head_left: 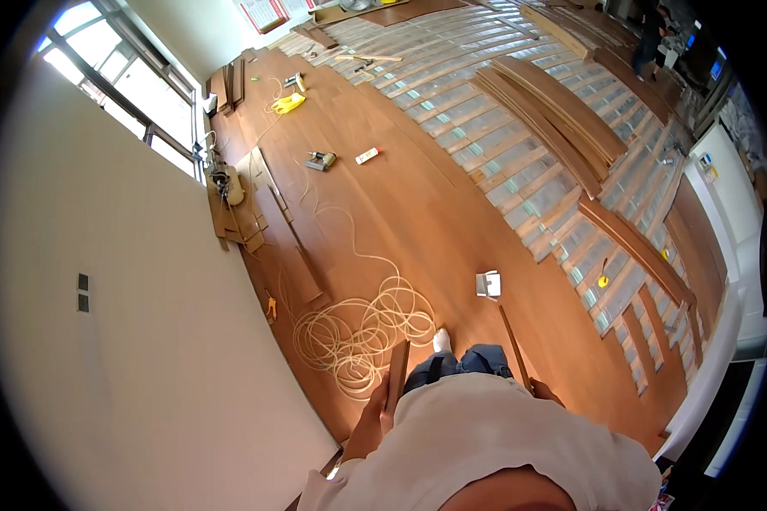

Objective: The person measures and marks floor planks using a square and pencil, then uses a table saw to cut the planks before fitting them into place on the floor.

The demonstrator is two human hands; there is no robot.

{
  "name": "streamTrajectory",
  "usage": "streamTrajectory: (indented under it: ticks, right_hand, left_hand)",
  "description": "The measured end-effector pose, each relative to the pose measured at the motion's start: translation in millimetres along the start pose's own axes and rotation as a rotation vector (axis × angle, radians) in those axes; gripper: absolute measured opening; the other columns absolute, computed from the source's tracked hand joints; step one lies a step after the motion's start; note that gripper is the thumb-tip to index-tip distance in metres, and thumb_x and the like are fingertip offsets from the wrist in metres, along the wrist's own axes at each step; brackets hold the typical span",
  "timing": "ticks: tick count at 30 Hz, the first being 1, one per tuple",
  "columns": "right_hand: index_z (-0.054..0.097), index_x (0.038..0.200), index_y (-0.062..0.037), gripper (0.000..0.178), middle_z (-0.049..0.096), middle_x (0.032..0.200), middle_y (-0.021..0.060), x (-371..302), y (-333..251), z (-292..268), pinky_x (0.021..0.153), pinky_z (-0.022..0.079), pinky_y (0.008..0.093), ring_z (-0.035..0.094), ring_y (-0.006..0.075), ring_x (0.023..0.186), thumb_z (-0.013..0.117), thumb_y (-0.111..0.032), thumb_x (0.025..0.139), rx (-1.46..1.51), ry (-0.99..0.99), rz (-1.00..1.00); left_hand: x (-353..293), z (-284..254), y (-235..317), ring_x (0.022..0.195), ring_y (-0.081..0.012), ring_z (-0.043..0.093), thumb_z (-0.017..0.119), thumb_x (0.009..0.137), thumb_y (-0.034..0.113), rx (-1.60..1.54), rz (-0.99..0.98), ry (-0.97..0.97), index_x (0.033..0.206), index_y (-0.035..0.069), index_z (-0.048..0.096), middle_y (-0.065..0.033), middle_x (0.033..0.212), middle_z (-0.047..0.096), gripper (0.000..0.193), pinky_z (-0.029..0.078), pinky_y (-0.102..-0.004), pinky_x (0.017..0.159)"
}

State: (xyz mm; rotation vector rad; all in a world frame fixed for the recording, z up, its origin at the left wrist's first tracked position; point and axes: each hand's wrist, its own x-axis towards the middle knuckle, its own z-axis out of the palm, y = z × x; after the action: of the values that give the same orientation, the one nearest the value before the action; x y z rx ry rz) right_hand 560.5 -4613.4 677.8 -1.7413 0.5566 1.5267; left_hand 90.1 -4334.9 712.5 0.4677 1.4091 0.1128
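At my left side, my left hand (373, 417) is closed round a short brown floorboard (398, 373), which points forward past my hip. A second floorboard (513, 344), long and seen nearly edge-on, runs forward from my right hand (544, 391). That hand is partly hidden by my shirt, but its fingers grip the board's near end. Ahead of my right side, a small open white box (488, 284) lies on the floor near the board's tip. Just ahead of my left hand spreads a tangled pale air hose (358, 341).
Nail gun (320, 160), glue bottle (368, 156) and yellow bag (289, 103) lie on the laid floor (400, 204). Saw (223, 180) and loose boards stand along the left wall. Stacked planks (562, 119) rest on open joists (520, 183) at right. Another person (648, 43) stands far right.
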Motion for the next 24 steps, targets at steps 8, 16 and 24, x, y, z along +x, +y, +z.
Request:
streamTrajectory:
  ticks: [8,16,24]
  right_hand:
    - [0.068,0.096,-0.0006,0.073,0.071,0.081,0.0203,44,-174,113,0.078,0.056,0.0476,0.067,0.0363,0.077,0.033,-0.064,0.101,-0.021,-0.151,0.211]
    - [0.068,0.111,-0.0046,0.061,0.071,0.094,0.0191,113,-349,259,0.083,0.054,0.0442,0.066,0.0313,0.083,0.039,-0.058,0.102,-0.086,-0.101,0.233]
    - [0.068,0.108,-0.0041,0.057,0.072,0.096,0.0177,107,-590,425,0.076,0.055,0.039,0.067,0.028,0.079,0.045,-0.056,0.101,-0.366,-0.016,0.147]
  left_hand:
    - [79,-1,252,0.091,-0.0162,0.062,0.041,0.1,0.069,0.134,-0.004,0.064,0.121,0.009,0.071,-0.0057,0.106,0.071,0.069,0.049,-0.0313,0.082]
    - [137,-23,338,0.084,-0.0172,0.061,0.042,0.097,0.073,-0.044,-0.07,0.099,0.117,0.011,0.068,-0.0067,0.096,0.069,0.071,0.05,-0.0345,0.07]
    - [151,19,501,0.08,-0.0191,0.061,0.042,0.095,0.074,-0.179,-0.071,0.173,0.108,0.013,0.067,-0.0065,0.091,0.066,0.067,0.05,-0.0357,0.066]
